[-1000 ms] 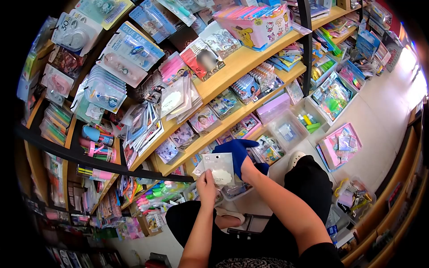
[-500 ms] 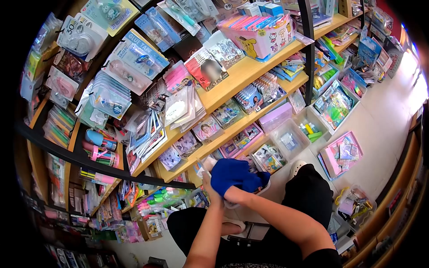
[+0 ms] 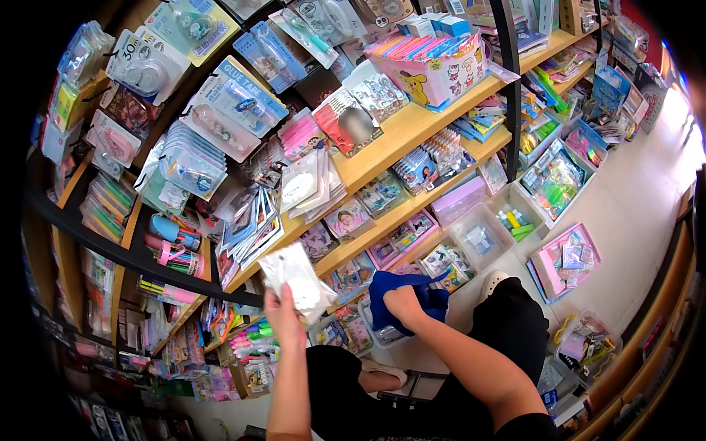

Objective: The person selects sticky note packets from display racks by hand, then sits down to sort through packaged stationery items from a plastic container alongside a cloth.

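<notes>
My left hand is closed on a flat white packet, thumb on top, held up in front of the lower shelf edge. The packet looks like a small stack of white sheets; its print cannot be read. My right hand is closed on a bunched blue cloth, fingers partly hidden in its folds. The cloth hangs over a clear plastic container on the floor between my knees. Close to the left hand, a stack of pale envelope-like packets lies on the shelf.
Wooden shelves packed with stationery rise ahead, with hanging glue tape packs at the upper left. A clear bin, a pink box and a bin of small items stand on the floor to the right. A black post divides the shelves.
My left hand has moved up and left, away from the blue cloth, and the white packet now shows in it. My right hand stays with the cloth, which has shifted slightly right.
</notes>
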{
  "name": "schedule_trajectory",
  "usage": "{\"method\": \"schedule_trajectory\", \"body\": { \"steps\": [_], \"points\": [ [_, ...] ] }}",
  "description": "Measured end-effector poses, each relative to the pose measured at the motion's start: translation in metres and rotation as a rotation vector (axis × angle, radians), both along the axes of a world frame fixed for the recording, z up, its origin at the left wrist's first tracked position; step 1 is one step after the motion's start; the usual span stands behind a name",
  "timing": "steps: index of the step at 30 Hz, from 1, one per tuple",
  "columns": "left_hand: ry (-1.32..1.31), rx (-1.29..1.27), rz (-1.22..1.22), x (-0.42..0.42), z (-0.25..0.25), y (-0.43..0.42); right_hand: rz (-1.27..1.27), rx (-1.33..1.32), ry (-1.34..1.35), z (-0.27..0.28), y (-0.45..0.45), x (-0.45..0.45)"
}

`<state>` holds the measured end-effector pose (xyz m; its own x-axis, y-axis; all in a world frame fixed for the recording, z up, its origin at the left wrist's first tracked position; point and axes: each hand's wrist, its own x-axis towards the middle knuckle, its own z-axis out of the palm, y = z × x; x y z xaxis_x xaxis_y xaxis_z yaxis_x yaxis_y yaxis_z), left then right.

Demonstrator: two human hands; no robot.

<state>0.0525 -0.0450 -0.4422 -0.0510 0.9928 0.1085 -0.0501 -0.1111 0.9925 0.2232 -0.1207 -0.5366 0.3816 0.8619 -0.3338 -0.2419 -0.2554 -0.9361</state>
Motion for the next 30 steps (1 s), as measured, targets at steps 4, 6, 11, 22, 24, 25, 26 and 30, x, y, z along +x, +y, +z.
{"method": "schedule_trajectory", "body": {
  "steps": [4, 6, 11, 22, 24, 25, 26, 30],
  "points": [
    [-0.025, 0.144, -0.085, 0.028, 0.076, 0.011, -0.037, 0.121, -0.019, -0.018, 0.004, -0.01],
    [-0.027, 0.126, -0.148, 0.044, 0.096, 0.027, -0.043, 0.122, -0.065, -0.031, 0.008, -0.014],
    [0.105, 0.005, -0.327, 0.064, 0.115, 0.106, -0.011, 0.072, -0.163, -0.053, 0.009, -0.016],
    [0.573, 0.032, -0.145, 0.11, 0.086, 0.174, -0.034, 0.006, 0.045, -0.005, 0.003, -0.002],
    [0.578, 0.029, -0.121, 0.11, 0.086, 0.171, -0.059, 0.104, 0.06, -0.008, 0.006, -0.001],
    [0.562, 0.03, -0.1, 0.112, 0.09, 0.163, -0.066, 0.093, 0.123, -0.012, 0.008, -0.001],
    [0.545, 0.031, -0.078, 0.113, 0.092, 0.158, -0.073, 0.082, 0.186, -0.019, 0.012, -0.002],
    [0.735, 0.393, 0.043, 0.083, 0.077, 0.182, -0.156, 0.086, 0.402, -0.018, 0.014, 0.009]
  ]
}}
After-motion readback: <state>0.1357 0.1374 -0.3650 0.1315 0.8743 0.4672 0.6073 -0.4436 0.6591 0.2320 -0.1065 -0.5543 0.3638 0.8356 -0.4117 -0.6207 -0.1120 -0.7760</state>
